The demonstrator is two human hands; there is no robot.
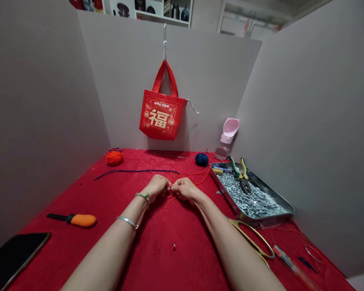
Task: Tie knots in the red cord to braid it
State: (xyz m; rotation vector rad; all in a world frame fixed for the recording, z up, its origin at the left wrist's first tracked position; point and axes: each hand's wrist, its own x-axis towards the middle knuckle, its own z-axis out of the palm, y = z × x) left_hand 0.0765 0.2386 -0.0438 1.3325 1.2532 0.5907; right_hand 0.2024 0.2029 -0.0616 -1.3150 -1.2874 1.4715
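Note:
My left hand [157, 186] and my right hand [184, 188] meet knuckle to knuckle over the middle of the red tablecloth [157, 250]. Both are closed in a pinch on thin red cord [171, 171], which runs up from between the fingertips and loops away to the right. A dark blue cord [133, 171] lies stretched out just beyond my left hand. Farther back sit an orange ball of yarn [114, 157] on the left and a dark blue ball of yarn [202, 159] on the right.
A metal tray [288, 208] of screws with green and yellow pliers [241, 173] stands at the right. Gold-handled scissors [255, 242] lie by my right forearm. An orange-handled knife [75, 219] and a phone [15, 256] lie left. A red bag [161, 115] hangs on the back wall.

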